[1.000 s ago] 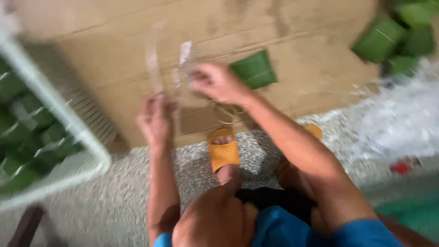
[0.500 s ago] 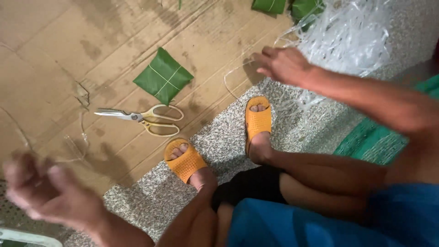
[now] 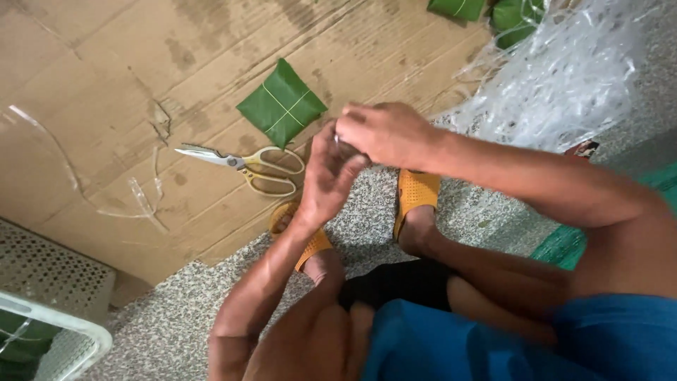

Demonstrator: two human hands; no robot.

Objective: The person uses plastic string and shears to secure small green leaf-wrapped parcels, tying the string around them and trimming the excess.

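- Left hand (image 3: 326, 173) is raised in front of the person, fingers half curled toward the right hand; it appears to pinch something thin between the two hands, but what it grips is too small to tell.
- Right hand (image 3: 381, 132) meets it from the right, knuckles up and fingers clenched over the same spot; its contents are hidden too.
- Just beyond the hands, on the cardboard (image 3: 106, 85), lies a parcel (image 3: 281, 104), square, wrapped in green leaf and tied crosswise with pale string, touched by neither hand.
- Left of the hands, scissors (image 3: 243, 166) lie flat on the cardboard, blades shut and pointing away from them.
- Under the hands are two feet in orange sandals (image 3: 412, 197).
- Right and beyond, a heap of clear plastic strips (image 3: 564, 77) sits near more green parcels (image 3: 518, 17).
- Far lower left, a white crate (image 3: 49, 310) holds something green.
- Risk, as I judge it: a thin strip pulled taut between clenched fingers could slip or cut into skin, and the scissors lie close to the left foot.
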